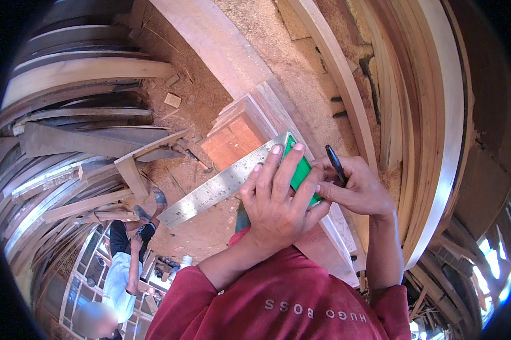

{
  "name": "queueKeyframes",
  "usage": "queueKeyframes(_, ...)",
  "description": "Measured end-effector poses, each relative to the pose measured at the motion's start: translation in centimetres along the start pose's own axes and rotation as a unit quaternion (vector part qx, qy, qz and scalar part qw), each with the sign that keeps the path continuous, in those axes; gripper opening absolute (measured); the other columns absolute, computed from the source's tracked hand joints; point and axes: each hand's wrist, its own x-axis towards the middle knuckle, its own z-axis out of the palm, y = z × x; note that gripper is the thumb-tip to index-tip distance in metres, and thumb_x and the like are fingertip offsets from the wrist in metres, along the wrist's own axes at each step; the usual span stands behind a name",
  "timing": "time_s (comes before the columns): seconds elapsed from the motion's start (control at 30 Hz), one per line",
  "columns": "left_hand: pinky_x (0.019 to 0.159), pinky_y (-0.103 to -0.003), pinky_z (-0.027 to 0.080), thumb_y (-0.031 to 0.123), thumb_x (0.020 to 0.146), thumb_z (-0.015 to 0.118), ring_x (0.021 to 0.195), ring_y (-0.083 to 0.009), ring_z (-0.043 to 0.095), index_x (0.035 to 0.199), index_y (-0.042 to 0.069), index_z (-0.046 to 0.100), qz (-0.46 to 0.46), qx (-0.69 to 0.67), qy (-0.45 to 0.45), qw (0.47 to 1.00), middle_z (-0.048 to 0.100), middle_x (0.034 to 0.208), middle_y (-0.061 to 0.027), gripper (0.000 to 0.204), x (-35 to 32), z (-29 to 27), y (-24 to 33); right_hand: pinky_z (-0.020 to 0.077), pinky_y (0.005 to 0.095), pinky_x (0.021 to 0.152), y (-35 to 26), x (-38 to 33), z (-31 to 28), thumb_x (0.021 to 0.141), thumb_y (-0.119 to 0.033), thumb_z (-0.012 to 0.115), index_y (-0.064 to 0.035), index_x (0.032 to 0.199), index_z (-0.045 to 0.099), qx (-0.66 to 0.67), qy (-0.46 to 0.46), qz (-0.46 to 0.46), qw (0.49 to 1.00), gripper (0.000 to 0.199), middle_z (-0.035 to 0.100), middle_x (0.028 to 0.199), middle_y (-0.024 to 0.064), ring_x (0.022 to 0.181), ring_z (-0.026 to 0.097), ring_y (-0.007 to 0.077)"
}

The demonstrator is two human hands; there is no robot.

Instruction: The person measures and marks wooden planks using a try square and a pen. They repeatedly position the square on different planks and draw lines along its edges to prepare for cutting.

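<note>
A try square lies across a reddish-brown wooden piece (235, 141), its steel blade (201, 195) slanting toward the lower left. Its green stock (300, 173) runs along a long plank edge. My left hand (281, 198) grips the square, fingers laid over the blade and stock. Close beside it, my right hand (357, 184) is closed around a black pen (335, 163), which points upward. The fingertips of my right hand are near the green stock; whether they touch it is partly hidden by my left hand.
Long boards (436, 113) are stacked at the right, and more timber (85, 73) is piled at the left. A hammer (200, 161) and wood offcuts (172, 100) lie on the sawdust-covered ground. Another person (122, 266) sits at the lower left.
</note>
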Motion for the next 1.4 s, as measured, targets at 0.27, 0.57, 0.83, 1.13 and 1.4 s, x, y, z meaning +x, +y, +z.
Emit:
queueKeyframes(0.27, 0.103, -0.047, 0.033, 0.036, 0.057, 0.08, 0.131, -0.0344, 0.048, 0.107, 0.021, 0.072, 0.021, 0.0, 0.022, 1.0, 0.054, 0.137, -0.01, 0.053, 2.2, -0.7, -1.0, 0.0532, 0.0278, 0.085, -1.8, 2.1, 1.0, 0.09, -0.009, 0.068, 0.0048, 0.12, 0.063, 0.078, 0.027, -0.032, 0.996, 0.034, 0.069, 0.103, 0.006, 0.097, 0.063, 0.0093)
queueKeyframes(0.57, 0.113, -0.055, 0.027, 0.039, 0.064, 0.08, 0.138, -0.0391, 0.044, 0.112, 0.015, 0.07, 0.012, -0.008, 0.028, 0.999, 0.051, 0.143, -0.0164, 0.055, 2.5, -0.1, -1.4, 0.0521, 0.0267, 0.082, -1.9, 3.0, 1.7, 0.091, -0.007, 0.067, 0.0043, 0.117, 0.064, 0.103, 0.053, -0.065, 0.991, 0.029, 0.068, 0.101, 0.004, 0.095, 0.062, 0.0088)
queueKeyframes(0.83, 0.114, -0.058, 0.026, 0.04, 0.066, 0.079, 0.138, -0.0407, 0.044, 0.113, 0.014, 0.069, 0.01, -0.007, 0.029, 0.999, 0.05, 0.145, -0.0176, 0.055, 2.6, 0.1, -1.5, 0.0512, 0.0274, 0.078, -1.7, 3.3, 1.8, 0.09, -0.009, 0.067, 0.0025, 0.112, 0.067, 0.065, 0.072, -0.079, 0.992, 0.024, 0.068, 0.094, 0.0035, 0.088, 0.06, 0.0076)
queueKeyframes(1.13, 0.113, -0.058, 0.029, 0.039, 0.067, 0.077, 0.135, -0.04, 0.047, 0.111, 0.015, 0.069, 0.004, -0.009, 0.032, 0.999, 0.052, 0.141, -0.0173, 0.05, 2.7, 0.0, -1.5, 0.0513, 0.0284, 0.08, -2.0, 3.4, 1.0, 0.09, -0.009, 0.068, 0.0024, 0.115, 0.067, 0.013, 0.05, -0.094, 0.994, 0.028, 0.07, 0.095, 0.0043, 0.091, 0.062, 0.008)
queueKeyframes(1.4, 0.112, -0.057, 0.029, 0.041, 0.068, 0.074, 0.136, -0.0391, 0.047, 0.109, 0.015, 0.07, 0.005, -0.007, 0.032, 0.999, 0.053, 0.141, -0.0163, 0.048, 2.5, 0.0, -1.4, 0.0517, 0.0271, 0.086, -2.0, 3.1, 1.1, 0.092, -0.008, 0.067, 0.0052, 0.126, 0.062, 0.106, 0.026, -0.047, 0.993, 0.037, 0.069, 0.104, 0.0039, 0.097, 0.062, 0.0088)
